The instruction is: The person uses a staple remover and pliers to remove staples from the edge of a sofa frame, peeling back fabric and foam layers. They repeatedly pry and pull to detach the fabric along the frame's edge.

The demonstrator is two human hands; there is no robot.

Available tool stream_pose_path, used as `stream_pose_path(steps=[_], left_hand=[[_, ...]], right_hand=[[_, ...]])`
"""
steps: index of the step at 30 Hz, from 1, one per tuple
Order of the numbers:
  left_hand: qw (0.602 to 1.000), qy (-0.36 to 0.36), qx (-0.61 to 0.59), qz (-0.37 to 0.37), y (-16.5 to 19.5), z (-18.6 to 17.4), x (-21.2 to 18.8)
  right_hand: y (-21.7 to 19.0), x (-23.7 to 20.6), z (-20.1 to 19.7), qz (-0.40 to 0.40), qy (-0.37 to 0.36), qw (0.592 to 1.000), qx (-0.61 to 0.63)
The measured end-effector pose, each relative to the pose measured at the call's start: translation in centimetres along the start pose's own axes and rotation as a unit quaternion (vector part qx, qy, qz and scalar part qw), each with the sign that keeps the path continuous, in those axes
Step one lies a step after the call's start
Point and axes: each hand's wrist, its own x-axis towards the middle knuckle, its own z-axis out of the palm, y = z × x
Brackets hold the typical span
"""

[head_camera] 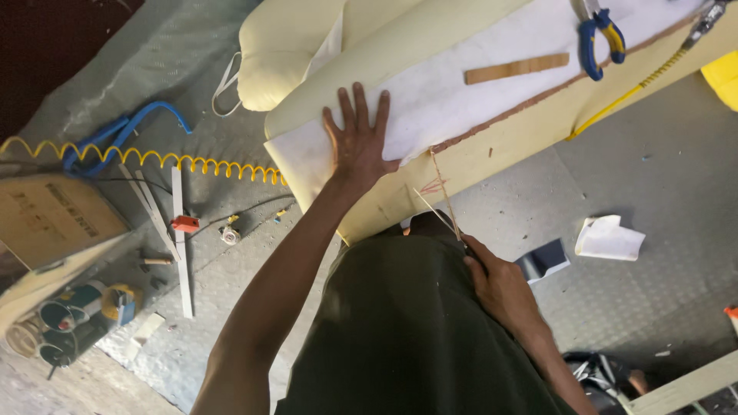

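Note:
My left hand [357, 138] lies flat, fingers spread, on white padding [477, 73] laid over a pale yellow upholstered cushion piece [415, 34]. My right hand [498, 284] is closed near my dark green shirt, pinching a thin tan cord [444, 192] that runs taut up to the brown seam edge of the padding. A flat wooden strip [516, 68] and blue-and-yellow-handled pliers [601, 38] rest on the padding to the right.
A yellow coiled air hose [154, 157] crosses the grey floor at left, beside a blue hose [127, 131], wooden slats [181, 246], a cardboard box [54, 215] and tape rolls [73, 319]. White crumpled paper [610, 238] lies at right.

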Motion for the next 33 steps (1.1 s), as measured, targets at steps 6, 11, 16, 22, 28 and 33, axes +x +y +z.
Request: stream_pose_path(steps=[6,11,16,22,28,33], left_hand=[[1.0,-0.013,-0.003,-0.002,0.2,-0.2,0.4],[0.995,-0.081,0.014,-0.063,2.8,-1.5,1.0],[0.999,0.005,0.007,-0.044,3.8,-1.2,0.9],[0.999,-0.009,0.024,-0.045,3.3,-1.0,0.8],[0.997,-0.042,0.022,-0.058,3.7,-1.9,1.3],[0.991,-0.099,0.05,-0.079,4.7,-2.8,1.7]], right_hand=[[0.4,0.2,1.2,-0.089,0.081,0.988,0.1],[0.5,0.6,1.6,-0.072,0.089,0.985,0.131],[0.7,0.2,1.2,-0.071,0.101,0.983,0.133],[0.8,0.2,1.2,-0.083,0.114,0.98,0.138],[0.7,0.7,2.1,-0.073,0.12,0.981,0.132],[0.7,1.2,2.3,-0.076,0.11,0.983,0.128]])
